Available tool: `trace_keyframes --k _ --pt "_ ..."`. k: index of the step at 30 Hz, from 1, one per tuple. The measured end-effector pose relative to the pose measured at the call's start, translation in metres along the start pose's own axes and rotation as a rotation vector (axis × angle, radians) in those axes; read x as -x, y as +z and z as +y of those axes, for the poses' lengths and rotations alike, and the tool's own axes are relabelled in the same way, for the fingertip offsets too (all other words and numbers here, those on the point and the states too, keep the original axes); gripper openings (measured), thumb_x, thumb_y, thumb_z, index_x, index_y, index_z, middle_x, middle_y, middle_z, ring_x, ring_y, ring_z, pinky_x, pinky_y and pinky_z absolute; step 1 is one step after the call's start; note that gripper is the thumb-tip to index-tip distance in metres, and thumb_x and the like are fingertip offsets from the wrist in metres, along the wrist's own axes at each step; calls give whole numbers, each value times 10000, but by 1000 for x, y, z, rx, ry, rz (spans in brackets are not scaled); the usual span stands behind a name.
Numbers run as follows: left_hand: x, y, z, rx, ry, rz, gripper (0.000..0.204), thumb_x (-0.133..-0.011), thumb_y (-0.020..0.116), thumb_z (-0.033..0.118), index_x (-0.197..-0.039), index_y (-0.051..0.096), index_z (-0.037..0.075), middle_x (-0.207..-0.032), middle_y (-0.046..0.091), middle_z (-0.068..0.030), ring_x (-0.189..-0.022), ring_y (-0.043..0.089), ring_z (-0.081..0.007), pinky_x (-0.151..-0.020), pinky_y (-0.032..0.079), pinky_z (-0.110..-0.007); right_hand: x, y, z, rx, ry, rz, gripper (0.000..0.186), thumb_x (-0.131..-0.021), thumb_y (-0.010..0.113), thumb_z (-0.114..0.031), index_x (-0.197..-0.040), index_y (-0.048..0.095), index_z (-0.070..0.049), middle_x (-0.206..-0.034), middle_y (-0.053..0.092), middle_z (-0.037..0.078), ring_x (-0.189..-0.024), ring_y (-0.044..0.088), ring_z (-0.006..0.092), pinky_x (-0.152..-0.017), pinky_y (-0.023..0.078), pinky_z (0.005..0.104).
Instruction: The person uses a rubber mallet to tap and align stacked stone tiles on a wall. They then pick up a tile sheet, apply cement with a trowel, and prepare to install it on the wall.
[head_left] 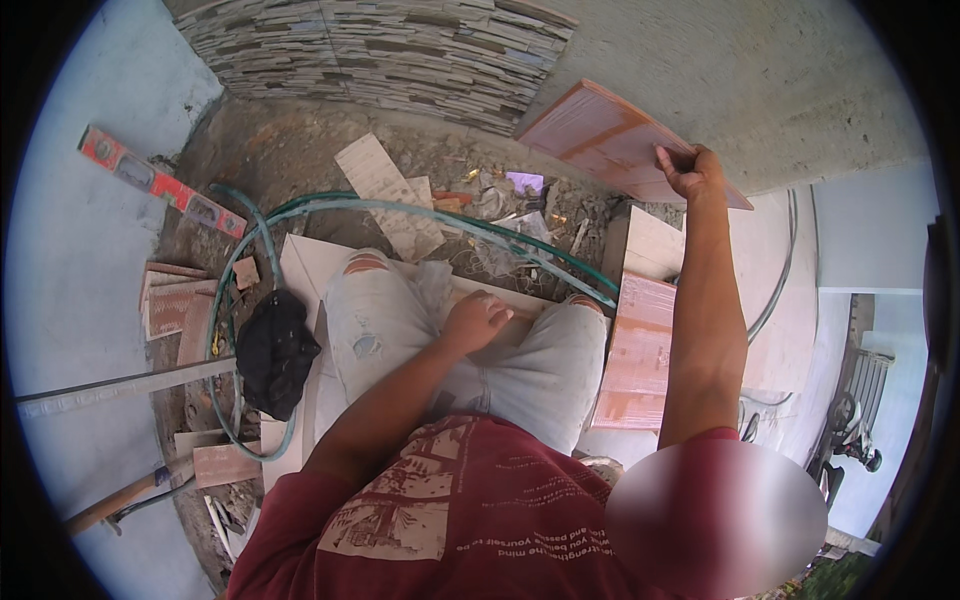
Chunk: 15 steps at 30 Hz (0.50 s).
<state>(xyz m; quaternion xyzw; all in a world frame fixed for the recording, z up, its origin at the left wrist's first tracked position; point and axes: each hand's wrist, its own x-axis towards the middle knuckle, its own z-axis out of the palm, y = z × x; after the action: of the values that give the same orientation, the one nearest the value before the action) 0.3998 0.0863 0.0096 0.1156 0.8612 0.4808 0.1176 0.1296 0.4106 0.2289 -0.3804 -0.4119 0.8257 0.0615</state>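
My right hand (690, 172) is raised with the arm stretched out, fingers closed on the edge of a reddish-brown tile (600, 135). The tile is held tilted, close to the bare cement wall (720, 75) and beside the lower edge of the stone-strip wall tiles (390, 60). My left hand (478, 322) lies between my thighs with nothing seen in it, its fingers loosely stretched. By my right knee sits another reddish tile (640, 345), on or against paler tiles or boxes.
A red spirit level (160, 185) leans against the left wall. A green hose (400, 205) loops before my knees, around a black cloth or cap (275, 355). Broken tile pieces (385, 185) and rubble cover the ground. A hammer-like wooden handle (120, 500) lies lower left.
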Motion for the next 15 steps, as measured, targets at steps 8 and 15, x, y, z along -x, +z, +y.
trace_keyframes --k 8,15 --pt "1 -7 10 19 -143 -162 382 -908 665 360 -1060 687 11 -1024 690 -176 -937 689 -290 -817 532 -389 -15 -9 -3 14 -27 20 387 -1006 413 -142 -1214 450 183 -1217 510 313 -1090 543 471 -903 595 535" --pt "5 -8 8 -20 -129 -132 430 -903 654 398 -1049 696 -4 -1028 694 -210 -950 678 -339 -832 523 -406 1 4 1 7 -85 113 346 -1006 416 -131 -1161 476 173 -1163 542 308 -1059 563 451 -882 609 524"
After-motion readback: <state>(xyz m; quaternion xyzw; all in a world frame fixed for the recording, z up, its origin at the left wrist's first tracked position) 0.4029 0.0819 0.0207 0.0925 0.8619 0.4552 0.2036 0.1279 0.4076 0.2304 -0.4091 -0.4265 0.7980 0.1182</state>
